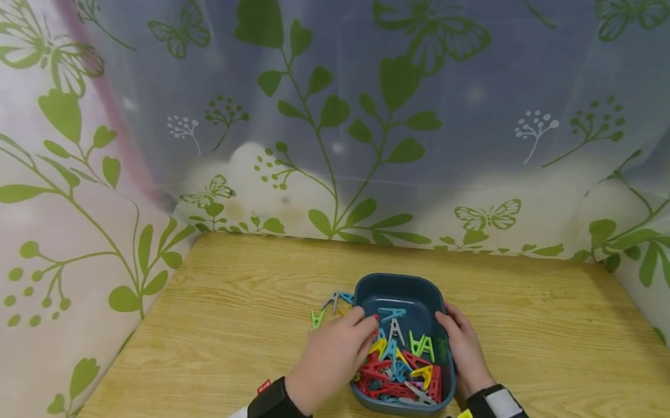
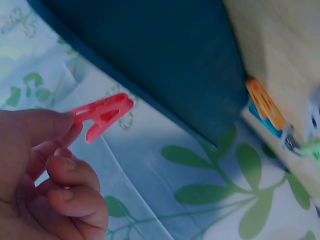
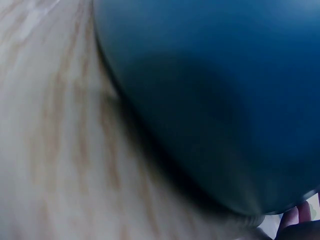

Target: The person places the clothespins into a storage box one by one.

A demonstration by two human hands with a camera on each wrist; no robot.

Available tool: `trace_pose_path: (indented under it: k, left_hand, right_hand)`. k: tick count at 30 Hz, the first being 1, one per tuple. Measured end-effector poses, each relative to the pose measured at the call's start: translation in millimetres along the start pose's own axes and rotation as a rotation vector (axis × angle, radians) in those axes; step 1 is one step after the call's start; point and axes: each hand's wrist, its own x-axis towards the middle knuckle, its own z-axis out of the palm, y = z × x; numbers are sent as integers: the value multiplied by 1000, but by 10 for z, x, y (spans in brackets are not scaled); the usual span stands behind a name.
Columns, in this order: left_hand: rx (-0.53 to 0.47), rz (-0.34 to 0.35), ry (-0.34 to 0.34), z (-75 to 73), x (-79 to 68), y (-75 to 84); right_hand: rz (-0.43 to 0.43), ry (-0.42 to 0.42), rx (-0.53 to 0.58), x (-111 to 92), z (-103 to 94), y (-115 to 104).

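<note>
A dark blue plastic tub (image 1: 401, 283) stands on the table, with many coloured clothespins (image 1: 396, 371) heaped toward its near end. My left hand (image 1: 336, 348) is over the tub's left rim. Between thumb and fingertip it pinches a red clothespin (image 2: 104, 114), seen clearly in the left wrist view, clear of the tub wall (image 2: 145, 55). My right hand (image 1: 467, 348) grips the tub's right side, thumb on the rim and fingers along the outside. In the right wrist view the tub's outer wall (image 3: 210, 100) fills most of the picture, and only a bit of fingers shows at the lower right corner.
Left of the tub lie several loose clothespins, among them a green one (image 1: 316, 318), a grey one (image 1: 332, 300) and an orange one (image 2: 265, 104). The wooden table (image 1: 238, 294) is bounded behind and at the sides by a leaf-patterned curtain (image 1: 343, 134).
</note>
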Motion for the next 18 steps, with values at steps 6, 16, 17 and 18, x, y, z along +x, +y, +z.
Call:
trace_pose_path:
  k: [6, 16, 17, 18]
  left_hand:
    - [22, 59, -67, 68, -71, 118]
    - [50, 96, -182, 139, -130, 192]
    - [43, 93, -195, 138, -131, 200]
    - [43, 90, -206, 137, -132, 207]
  right_hand:
    - [-3, 0, 1, 11, -2, 12]
    - [-9, 7, 5, 5, 3, 6]
    - [-9, 8, 1, 5, 3, 3]
    - [-8, 9, 0, 4, 3, 0]
